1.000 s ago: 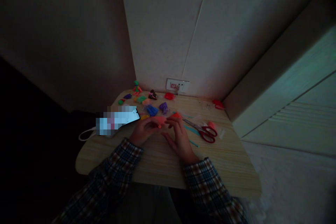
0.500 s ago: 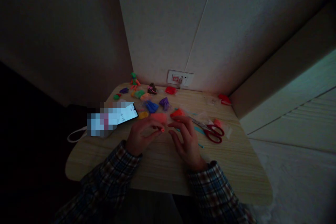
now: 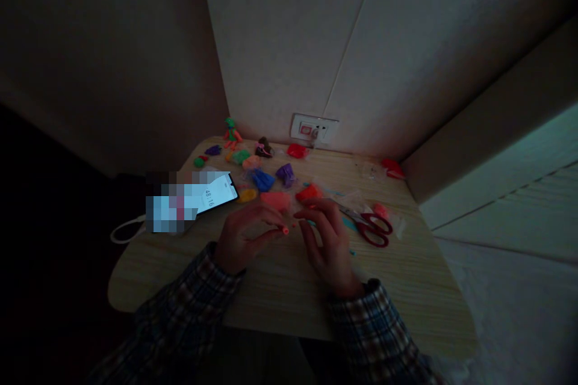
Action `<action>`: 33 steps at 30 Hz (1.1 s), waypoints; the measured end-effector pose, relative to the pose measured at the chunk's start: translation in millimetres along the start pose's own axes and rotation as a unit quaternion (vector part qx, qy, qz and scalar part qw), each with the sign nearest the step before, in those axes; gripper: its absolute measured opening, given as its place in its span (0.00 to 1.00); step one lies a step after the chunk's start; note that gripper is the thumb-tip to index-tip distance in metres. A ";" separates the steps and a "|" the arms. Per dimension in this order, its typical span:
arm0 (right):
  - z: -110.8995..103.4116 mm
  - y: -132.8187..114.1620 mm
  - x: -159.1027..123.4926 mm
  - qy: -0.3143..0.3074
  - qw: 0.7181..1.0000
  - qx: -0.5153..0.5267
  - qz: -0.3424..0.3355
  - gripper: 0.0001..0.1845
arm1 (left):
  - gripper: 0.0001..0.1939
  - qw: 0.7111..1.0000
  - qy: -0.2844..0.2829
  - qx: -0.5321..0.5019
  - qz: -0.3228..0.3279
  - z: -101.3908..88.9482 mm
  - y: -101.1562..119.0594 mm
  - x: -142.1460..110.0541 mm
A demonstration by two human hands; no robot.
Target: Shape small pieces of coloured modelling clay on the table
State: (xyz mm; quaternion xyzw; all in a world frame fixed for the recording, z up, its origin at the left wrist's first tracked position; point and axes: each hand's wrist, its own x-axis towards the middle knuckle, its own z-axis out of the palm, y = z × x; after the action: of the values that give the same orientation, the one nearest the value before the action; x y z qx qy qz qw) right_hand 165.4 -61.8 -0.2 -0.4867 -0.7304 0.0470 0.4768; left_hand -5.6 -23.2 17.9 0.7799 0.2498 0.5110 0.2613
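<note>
My left hand (image 3: 244, 234) pinches a small orange-pink piece of modelling clay (image 3: 285, 230) between thumb and fingertips. Close by on the right, my right hand (image 3: 327, 243) has its fingers loosely bent, thumb and forefinger slightly apart. A tiny pink bit (image 3: 293, 225) shows between the two hands; whether it touches the right fingertips I cannot tell. Under the right hand lies a thin teal stick (image 3: 353, 252), mostly covered. A flat pink clay packet (image 3: 276, 200) and a red-orange clay packet (image 3: 309, 193) lie just beyond my fingers.
Red-handled scissors (image 3: 374, 230) lie at the right, by clear wrappers. A lit phone (image 3: 220, 192) with a white strap rests at the left. Behind are blue clay (image 3: 262, 180), purple clay (image 3: 285, 175) and a green-and-orange figure (image 3: 232, 132). A wall socket (image 3: 313, 127) is above the table.
The view has shifted slightly. My right thumb and forefinger have come closer together, and a tiny pink bit now shows between the hands. The left hand still holds the clay.
</note>
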 end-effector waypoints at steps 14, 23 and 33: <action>10.4 15.1 1.5 -0.081 0.993 -0.048 0.076 0.06 | 0.12 0.955 0.064 -0.101 -0.272 3.5 -25.3 -5.3; 8.6 14.3 0.4 -0.126 0.974 -0.145 0.119 0.05 | 0.12 0.945 0.044 -0.112 -0.304 7.6 -35.7 -6.8; 11.4 16.7 -2.5 -0.165 0.963 -0.164 0.139 0.04 | 0.11 0.943 0.010 -0.134 -0.304 7.2 -33.9 -7.4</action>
State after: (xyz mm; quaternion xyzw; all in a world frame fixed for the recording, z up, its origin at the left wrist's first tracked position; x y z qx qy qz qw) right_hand 168.3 -50.5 -16.9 -0.6403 -0.7220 0.0724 0.2520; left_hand -5.8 -4.2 -12.0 0.6198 0.4070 0.4435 0.5035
